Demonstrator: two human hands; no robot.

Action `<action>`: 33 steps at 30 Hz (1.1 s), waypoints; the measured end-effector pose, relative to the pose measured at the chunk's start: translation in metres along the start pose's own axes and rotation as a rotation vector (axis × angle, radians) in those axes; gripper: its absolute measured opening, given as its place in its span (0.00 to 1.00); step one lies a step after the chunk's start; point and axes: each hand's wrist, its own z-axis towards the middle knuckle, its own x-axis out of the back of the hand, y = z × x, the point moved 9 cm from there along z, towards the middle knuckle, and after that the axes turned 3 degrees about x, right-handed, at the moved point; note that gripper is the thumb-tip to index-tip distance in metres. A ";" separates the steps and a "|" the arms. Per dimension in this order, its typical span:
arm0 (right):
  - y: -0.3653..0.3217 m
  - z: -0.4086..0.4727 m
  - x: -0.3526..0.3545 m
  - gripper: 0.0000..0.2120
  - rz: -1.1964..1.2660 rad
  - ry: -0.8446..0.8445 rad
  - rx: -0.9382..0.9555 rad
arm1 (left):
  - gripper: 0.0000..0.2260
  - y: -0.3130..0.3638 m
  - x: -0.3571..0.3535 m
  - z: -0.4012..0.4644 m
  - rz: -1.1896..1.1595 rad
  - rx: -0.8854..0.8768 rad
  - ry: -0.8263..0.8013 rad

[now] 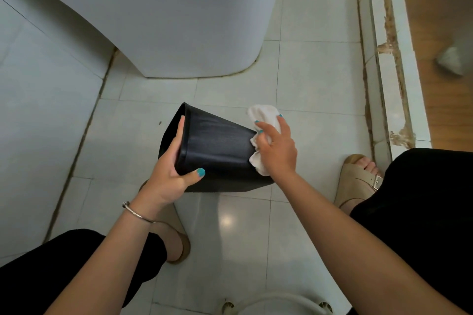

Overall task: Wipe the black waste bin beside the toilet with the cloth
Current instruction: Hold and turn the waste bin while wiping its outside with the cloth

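Two bare hands work on a black waste bin that is tipped on its side above the pale tiled floor, its open mouth turned to the left and its narrower base pointing right. It sits in the middle of the view, nearer than the white toilet pedestal, which stands at the far side and apart from it.

The left hand grips the bin at its rim: the fingers reach together over the edge into the opening, while the thumb, its nail painted teal, presses flat on the outer wall on the near side. A thin silver bangle circles that wrist.

The right hand presses a crumpled white cloth against the base end of the bin. Its fingers are loosely spread over the cloth, bunching it against the black plastic; cloth shows past the fingertips on the far side and below the palm on the near side.

The person crouches in black trousers, with a beige sandal on the floor to the right of the bin and another beige shoe near the left forearm. A worn, stained threshold runs along the right, with a brown wooden floor beyond it.
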 end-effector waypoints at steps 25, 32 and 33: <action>-0.044 -0.014 0.003 0.19 -0.318 -0.059 0.148 | 0.48 0.009 -0.014 0.005 0.014 0.017 0.006; -0.130 -0.028 0.007 0.19 -0.112 -0.073 0.425 | 0.47 0.025 -0.046 -0.007 0.081 -0.064 -0.106; -0.139 -0.030 0.007 0.19 -0.074 -0.078 0.459 | 0.46 0.024 -0.048 -0.009 0.088 -0.061 -0.106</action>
